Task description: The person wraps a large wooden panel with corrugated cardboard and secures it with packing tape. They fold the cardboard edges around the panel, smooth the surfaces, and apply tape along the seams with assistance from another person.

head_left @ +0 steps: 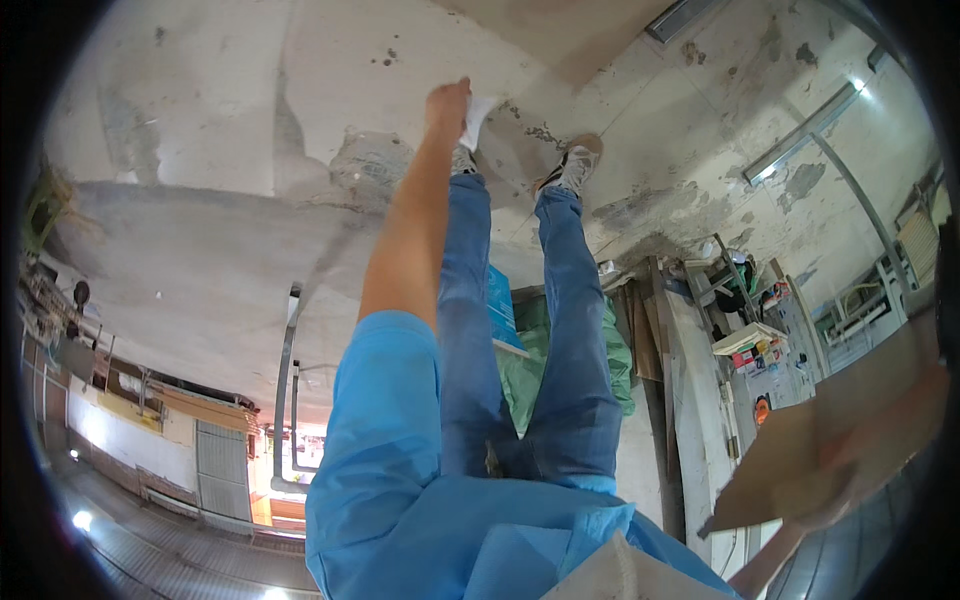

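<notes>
My left arm in its blue sleeve reaches out over the floor. The fingers of my left hand [448, 104] are closed on a thin white piece [478, 120], which looks like paper or cloth and hangs beside my shoe. At the lower right my right hand [826, 510] grips a brown cardboard sheet [790, 462] near its lower edge. Blur and the cardboard hide most of its fingers. The cardboard is raised and tilted, apart from the floor.
Behind my legs lie a green sack [530, 378] and a blue printed package [503, 312]. A rack with small boxes [756, 352] stands to the right, by wooden boards [652, 320]. Metal frame legs [287, 390] rise at left. The pale floor [220, 110] is stained and patched.
</notes>
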### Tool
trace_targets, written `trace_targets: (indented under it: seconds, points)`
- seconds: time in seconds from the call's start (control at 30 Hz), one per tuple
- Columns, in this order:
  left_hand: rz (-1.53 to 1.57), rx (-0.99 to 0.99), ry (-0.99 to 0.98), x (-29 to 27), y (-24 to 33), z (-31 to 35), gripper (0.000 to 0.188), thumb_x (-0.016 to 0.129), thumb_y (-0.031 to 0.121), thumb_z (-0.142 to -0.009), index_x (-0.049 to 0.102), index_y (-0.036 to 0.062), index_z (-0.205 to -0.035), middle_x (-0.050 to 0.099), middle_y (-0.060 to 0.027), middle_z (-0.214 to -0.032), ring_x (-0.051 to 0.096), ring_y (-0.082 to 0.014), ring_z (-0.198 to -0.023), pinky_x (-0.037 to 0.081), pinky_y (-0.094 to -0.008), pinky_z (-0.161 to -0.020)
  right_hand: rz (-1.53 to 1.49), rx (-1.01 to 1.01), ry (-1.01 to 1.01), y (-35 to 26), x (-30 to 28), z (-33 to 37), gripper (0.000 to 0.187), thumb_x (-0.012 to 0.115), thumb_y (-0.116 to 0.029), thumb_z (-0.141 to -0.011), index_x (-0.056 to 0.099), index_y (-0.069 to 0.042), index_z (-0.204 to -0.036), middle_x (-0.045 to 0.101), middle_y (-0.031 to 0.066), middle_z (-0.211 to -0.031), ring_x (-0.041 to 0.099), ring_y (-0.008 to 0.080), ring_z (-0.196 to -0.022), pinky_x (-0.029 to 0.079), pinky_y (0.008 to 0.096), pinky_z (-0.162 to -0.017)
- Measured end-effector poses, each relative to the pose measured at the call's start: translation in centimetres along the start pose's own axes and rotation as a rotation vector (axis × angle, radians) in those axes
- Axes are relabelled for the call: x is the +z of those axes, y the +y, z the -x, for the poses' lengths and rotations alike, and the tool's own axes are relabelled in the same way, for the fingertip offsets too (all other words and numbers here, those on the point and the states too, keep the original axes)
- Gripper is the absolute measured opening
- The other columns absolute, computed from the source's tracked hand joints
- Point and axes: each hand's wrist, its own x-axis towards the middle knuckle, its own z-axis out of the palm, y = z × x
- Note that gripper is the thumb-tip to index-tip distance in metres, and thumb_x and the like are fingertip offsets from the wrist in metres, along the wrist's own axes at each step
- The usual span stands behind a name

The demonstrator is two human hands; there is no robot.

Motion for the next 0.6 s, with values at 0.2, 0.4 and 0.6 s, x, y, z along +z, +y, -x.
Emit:
trace_targets:
  seconds: [0.2,0.4,0.6]
  points:
    - [1.06,-0.203,0.123,0.2,9.7,-14.2,0.018,0.064,0.022,-0.092,0.069,0.0082,-0.103,0.073,-0.0119,-0.095,0.071,-0.0314,-0.086,0.057,-0.0435,-0.076,0.092,0.074,-0.053,-5.9,2.9,-1.8,0.051,0.052,-0.019,-0.099,0.046,0.002,-0.145,0.049,0.0183,-0.146,0.046,0.0306,-0.135,0.038,0.0397,-0.113]
    - [1.066,-0.119,0.024,-2.7,20.8,-23.5,0.038,0.058,0.03,-0.099,0.064,0.0027,-0.124,0.07,-0.014,-0.115,0.069,-0.0302,-0.096,0.058,-0.0402,-0.082,0.114,0.128,-0.069,-8.2,5.5,-3.1,0.056,0.054,-0.017,-0.096,0.043,0.002,-0.147,0.046,0.0194,-0.149,0.042,0.0315,-0.139,0.034,0.0401,-0.115]
    - [1.294,-0.057,-0.135,-3.8,31.2,-27.7,0.041,0.051,0.029,-0.104,0.062,-0.006,-0.124,0.069,-0.0163,-0.116,0.069,-0.0313,-0.096,0.058,-0.0412,-0.083,0.118,0.167,-0.095,-9.9,7.1,-4.2,0.061,0.056,-0.015,-0.093,0.039,0.002,-0.15,0.042,0.0204,-0.152,0.038,0.0324,-0.142,0.031,0.0405,-0.117]
